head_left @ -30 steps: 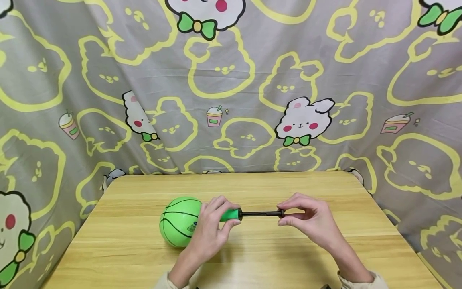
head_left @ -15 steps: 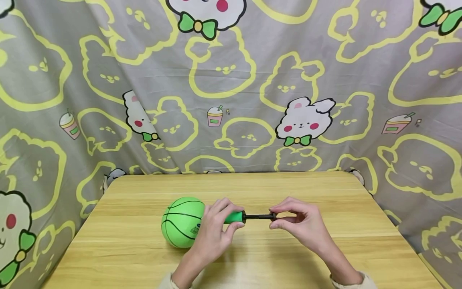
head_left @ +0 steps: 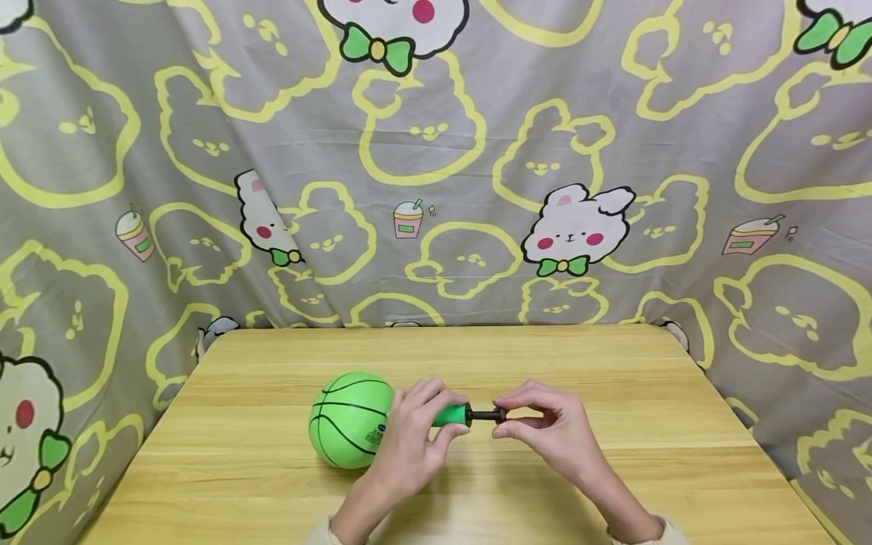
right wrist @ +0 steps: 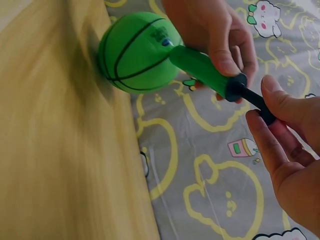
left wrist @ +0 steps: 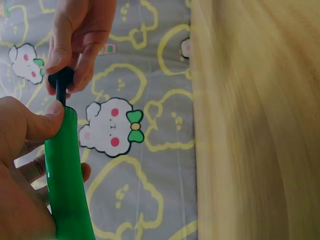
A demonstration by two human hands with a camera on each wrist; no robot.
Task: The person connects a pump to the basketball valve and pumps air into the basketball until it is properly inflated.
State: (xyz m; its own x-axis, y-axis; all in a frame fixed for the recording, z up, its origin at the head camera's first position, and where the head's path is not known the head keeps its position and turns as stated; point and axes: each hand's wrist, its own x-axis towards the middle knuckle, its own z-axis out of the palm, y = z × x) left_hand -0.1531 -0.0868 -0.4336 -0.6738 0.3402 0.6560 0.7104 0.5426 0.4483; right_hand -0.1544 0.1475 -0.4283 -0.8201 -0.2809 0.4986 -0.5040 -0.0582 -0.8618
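A green ball with black basketball lines (head_left: 350, 421) rests on the table left of centre. My left hand (head_left: 417, 439) grips the green barrel of a small hand pump (head_left: 450, 415), which lies level with its near end against the ball's right side, as the right wrist view (right wrist: 200, 70) shows too. A short length of black rod (head_left: 485, 415) sticks out of the barrel's right end. My right hand (head_left: 555, 431) pinches the black knob at the rod's end between thumb and fingertips. In the left wrist view the barrel (left wrist: 65, 175) runs through the left hand's fingers.
The wooden table (head_left: 272, 499) stretches under both hands, its far edge meeting a grey curtain (head_left: 470, 151) printed with yellow outlines and white rabbits. The same curtain hangs along the left and right sides.
The right hand has moved left, pushing the black rod into the barrel, so much less rod shows. The ball, pump and left hand have shifted slightly right in view.
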